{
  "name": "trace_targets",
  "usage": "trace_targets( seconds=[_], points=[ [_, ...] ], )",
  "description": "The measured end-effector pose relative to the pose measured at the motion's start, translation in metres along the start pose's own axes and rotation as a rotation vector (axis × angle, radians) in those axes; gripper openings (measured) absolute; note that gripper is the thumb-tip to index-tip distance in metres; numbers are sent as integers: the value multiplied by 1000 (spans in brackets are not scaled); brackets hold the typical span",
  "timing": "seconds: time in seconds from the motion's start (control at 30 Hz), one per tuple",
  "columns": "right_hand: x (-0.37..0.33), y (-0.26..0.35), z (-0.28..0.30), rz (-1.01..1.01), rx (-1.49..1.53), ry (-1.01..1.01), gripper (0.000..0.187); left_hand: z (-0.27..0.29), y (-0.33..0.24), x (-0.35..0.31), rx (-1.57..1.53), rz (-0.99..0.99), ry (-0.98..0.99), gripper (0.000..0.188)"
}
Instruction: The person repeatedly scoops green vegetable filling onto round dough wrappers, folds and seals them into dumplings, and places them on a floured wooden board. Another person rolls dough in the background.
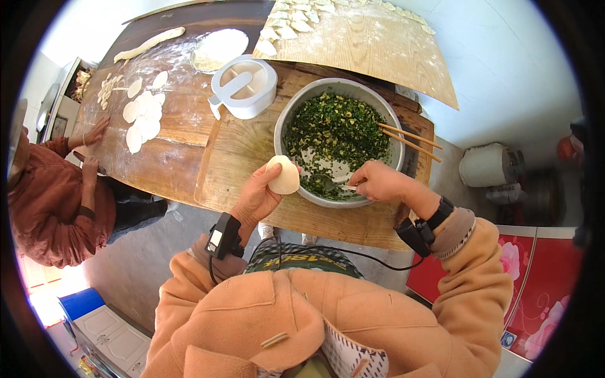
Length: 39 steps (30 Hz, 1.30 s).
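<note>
My left hand [257,192] holds a round, pale dumpling wrapper [285,177] upright at the near left rim of a metal bowl [282,129]. Chopped green filling with yellow bits [334,123] lies in the bowl, thinner on the near side where the metal shows. The fingers of my right hand [381,181] are closed round the handle of a spoon [343,186]. Its head is down in the filling near the bowl's front edge. Two wooden chopsticks [413,140] rest over the right rim, apart from my hands.
Left of the bowl stands a white lidded container [244,88]. Farther left lie rolled wrappers [145,116], a dough rope [150,44] and a plate of flour [220,47]. A floured board [359,34] at the back bears folded dumplings [293,19]. At the left, another person [60,201] works.
</note>
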State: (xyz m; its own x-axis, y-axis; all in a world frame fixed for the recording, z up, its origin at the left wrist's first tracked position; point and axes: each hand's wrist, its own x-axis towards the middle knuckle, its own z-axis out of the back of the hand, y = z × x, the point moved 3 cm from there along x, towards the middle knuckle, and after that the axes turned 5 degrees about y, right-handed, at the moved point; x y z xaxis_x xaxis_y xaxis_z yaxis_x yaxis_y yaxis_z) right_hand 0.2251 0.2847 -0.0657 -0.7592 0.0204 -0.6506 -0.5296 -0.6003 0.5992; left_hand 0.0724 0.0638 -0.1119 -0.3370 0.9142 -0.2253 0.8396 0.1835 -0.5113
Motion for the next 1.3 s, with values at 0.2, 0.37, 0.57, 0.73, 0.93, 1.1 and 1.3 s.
trace_targets(
  seconds=[0.2, 0.37, 0.57, 0.73, 0.93, 1.1, 1.3],
  points=[
    [-2, 14, 0, -95, 524, 139, 28, -6, -10, -1, -17, -36, -36, 38],
    [-4, 8, 8, -86, 292, -3, 26, -7, -32, 4, -13, -99, -67, 38],
    [-9, 3, 9, -167, -516, -54, 28, -5, -18, 12, -7, -53, -93, 40],
    [-6, 8, -3, -61, 53, -9, 31, -1, -9, 11, -8, -40, -57, 40],
    [1, 13, -11, -45, 635, 99, 28, -9, -9, 5, 14, -99, -88, 41],
    [-16, 23, 11, 28, 624, -42, 28, -19, -34, 13, 90, -198, -178, 39],
    [-34, 41, 13, 153, 688, -259, 25, -39, -18, 46, 25, -181, -278, 39]
  ],
)
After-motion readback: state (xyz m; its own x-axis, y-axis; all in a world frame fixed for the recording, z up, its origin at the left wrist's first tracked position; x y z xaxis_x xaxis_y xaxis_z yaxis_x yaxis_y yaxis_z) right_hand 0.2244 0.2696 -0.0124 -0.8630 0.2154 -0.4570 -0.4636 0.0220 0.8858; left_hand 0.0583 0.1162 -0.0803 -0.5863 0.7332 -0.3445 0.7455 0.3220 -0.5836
